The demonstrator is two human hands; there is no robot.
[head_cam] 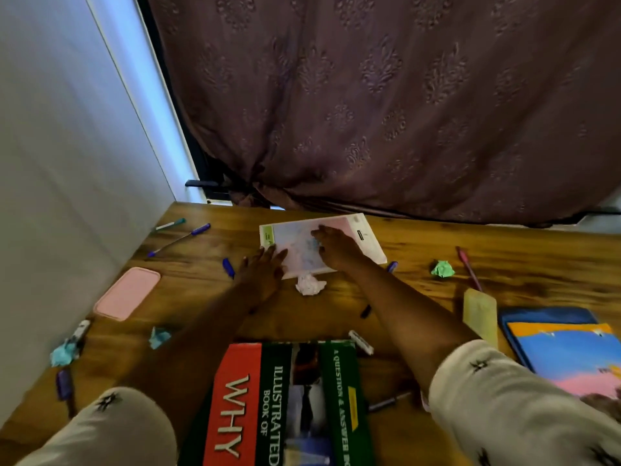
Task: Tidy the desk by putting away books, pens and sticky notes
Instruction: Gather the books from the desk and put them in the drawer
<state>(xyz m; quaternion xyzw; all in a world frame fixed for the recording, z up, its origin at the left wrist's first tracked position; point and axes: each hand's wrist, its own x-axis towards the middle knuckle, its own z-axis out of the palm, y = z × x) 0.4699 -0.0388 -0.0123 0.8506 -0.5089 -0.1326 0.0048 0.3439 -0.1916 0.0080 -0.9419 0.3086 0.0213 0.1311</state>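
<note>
the pale book [366, 237] is laid flat near the far edge of the wooden desk [521, 264], at 12 o'clock from the person. the right hand [336, 247] is laid palm down on its cover, fingers loosely spread, with nothing gripped. the left hand [265, 267] is pressed flat, fingers straight, against the book's 8 o'clock corner. a dark label and a green one are seen on the cover, too small to be read. a crumpled white paper [309, 284] is found just beside the book at 6 o'clock. a green paper ball [443, 269] is placed at 3 o'clock, with a pink pen [468, 269] just past it. a purple pen [181, 238] and a teal pen [170, 224] are left at 9 o'clock. nearest the person, between the forearms, a large book [242, 398] is laid; "why", "illustrated book of" and "a question & answer" can be read on it.
</note>
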